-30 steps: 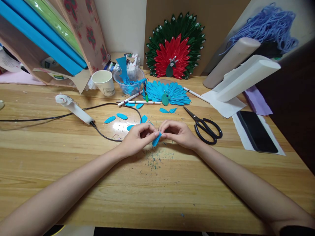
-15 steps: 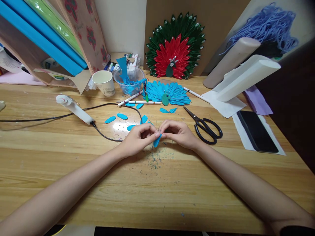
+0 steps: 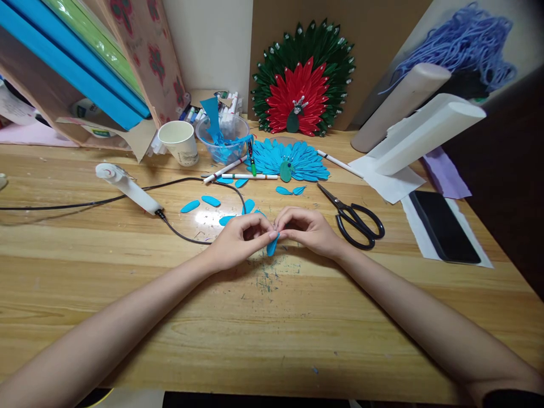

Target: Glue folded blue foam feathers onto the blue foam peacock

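Note:
Between my two hands is a small blue paper feather (image 3: 272, 246), pinched at its upper end and hanging down over the table. My left hand (image 3: 238, 241) grips it between thumb and fingertips from the left. From the right, my right hand (image 3: 308, 231) pinches the same end, its fingertips touching those of the left. Loose blue pieces (image 3: 211, 201) lie scattered beyond my left hand, some partly hidden by it. Past my hands lies a blue paper peacock (image 3: 293, 161) with a green body. Black-handled scissors (image 3: 352, 218) rest right of my right hand.
A white glue gun (image 3: 127, 190) with a black cord lies at left. Behind are a paper cup (image 3: 178, 144), a clear bowl (image 3: 204, 148) of blue scraps and several markers (image 3: 250, 177). A red and green peacock (image 3: 304, 85) stands at the back. A phone (image 3: 444, 226) lies at right.
The free end of the blue feather has swung slightly to the right and hangs more steeply. Both hands keep nearly the same place and pinch.

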`<action>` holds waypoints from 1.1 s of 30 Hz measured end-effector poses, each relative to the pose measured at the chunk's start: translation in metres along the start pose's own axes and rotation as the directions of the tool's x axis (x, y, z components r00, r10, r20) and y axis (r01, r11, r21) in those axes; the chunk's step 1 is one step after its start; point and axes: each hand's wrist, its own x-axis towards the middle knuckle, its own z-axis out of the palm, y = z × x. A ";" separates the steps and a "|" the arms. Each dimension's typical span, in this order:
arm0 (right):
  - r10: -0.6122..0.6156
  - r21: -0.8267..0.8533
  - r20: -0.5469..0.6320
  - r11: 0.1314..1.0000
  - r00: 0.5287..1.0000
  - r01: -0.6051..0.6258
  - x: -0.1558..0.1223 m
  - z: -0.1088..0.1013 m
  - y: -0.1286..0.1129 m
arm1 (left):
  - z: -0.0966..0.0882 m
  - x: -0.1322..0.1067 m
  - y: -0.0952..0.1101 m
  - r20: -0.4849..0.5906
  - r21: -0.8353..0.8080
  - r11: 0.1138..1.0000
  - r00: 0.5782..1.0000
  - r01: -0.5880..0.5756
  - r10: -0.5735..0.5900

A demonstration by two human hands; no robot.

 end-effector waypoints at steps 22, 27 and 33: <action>0.005 -0.005 -0.015 1.000 1.000 -0.005 0.000 0.000 -0.001 | -0.001 0.000 0.002 0.004 0.001 1.000 1.000 0.009 -0.009; 0.010 0.000 -0.023 1.000 1.000 -0.010 0.000 0.000 -0.001 | -0.001 0.000 0.000 -0.006 -0.010 1.000 1.000 0.008 -0.008; 0.024 0.032 -0.006 0.999 1.000 -0.024 0.000 0.000 -0.002 | -0.001 0.001 -0.002 -0.039 -0.043 0.999 0.999 0.010 -0.012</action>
